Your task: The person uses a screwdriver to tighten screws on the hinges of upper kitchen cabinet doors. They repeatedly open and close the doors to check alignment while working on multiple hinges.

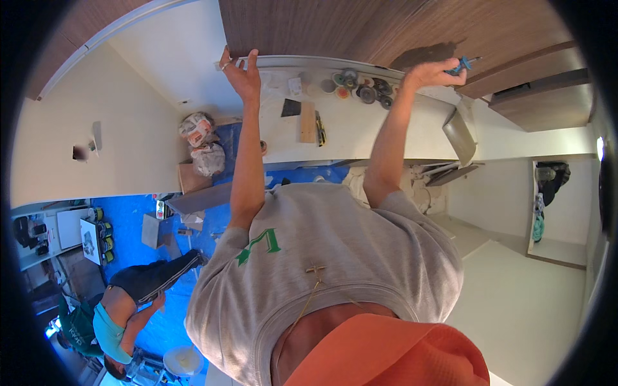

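A large brown wood-grain panel (309, 29) spans the top of the view, with a pale strip along its lower edge. My left hand (243, 78), with a ring on one finger, grips the panel's left corner with its fingertips. At the right, my right hand (432, 75) is closed round the blue handle of a screwdriver (462, 65). The screwdriver's metal shaft points right, close to the panel's surface. My hand casts a shadow on the wood beside it.
Below the panel, a white surface (360, 138) holds several round discs (367, 94), a wooden strip (308, 122), a yellow-black utility knife (320, 128) and a dark plate (291, 107). Bags (207, 159) stand left, above blue floor covering (129, 219). Another person (119, 315) bends over at lower left.
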A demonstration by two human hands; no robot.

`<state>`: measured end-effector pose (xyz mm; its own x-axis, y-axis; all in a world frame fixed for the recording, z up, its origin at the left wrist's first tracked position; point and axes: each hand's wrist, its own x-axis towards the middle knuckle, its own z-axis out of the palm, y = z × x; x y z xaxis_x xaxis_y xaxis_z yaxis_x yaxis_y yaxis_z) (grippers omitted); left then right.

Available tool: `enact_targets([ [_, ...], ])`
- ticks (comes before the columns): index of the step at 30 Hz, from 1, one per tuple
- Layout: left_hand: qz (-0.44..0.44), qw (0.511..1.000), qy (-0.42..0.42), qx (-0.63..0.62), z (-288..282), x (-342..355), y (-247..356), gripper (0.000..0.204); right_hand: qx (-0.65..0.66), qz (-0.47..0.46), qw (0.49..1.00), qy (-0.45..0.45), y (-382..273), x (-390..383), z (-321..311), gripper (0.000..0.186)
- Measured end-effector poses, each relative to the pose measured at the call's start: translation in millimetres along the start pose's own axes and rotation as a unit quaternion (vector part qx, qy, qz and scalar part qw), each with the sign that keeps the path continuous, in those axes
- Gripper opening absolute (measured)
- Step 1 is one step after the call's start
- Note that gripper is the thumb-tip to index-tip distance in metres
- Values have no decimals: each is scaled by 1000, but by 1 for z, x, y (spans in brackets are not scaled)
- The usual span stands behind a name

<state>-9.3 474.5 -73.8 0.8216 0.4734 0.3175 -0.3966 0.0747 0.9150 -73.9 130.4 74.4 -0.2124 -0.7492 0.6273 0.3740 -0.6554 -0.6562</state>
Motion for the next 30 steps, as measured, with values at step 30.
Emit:
enact_targets([
  [30,-83,992,61,-75,12,-38,-15,68,239,618,746,-69,102,-96,-39,37],
])
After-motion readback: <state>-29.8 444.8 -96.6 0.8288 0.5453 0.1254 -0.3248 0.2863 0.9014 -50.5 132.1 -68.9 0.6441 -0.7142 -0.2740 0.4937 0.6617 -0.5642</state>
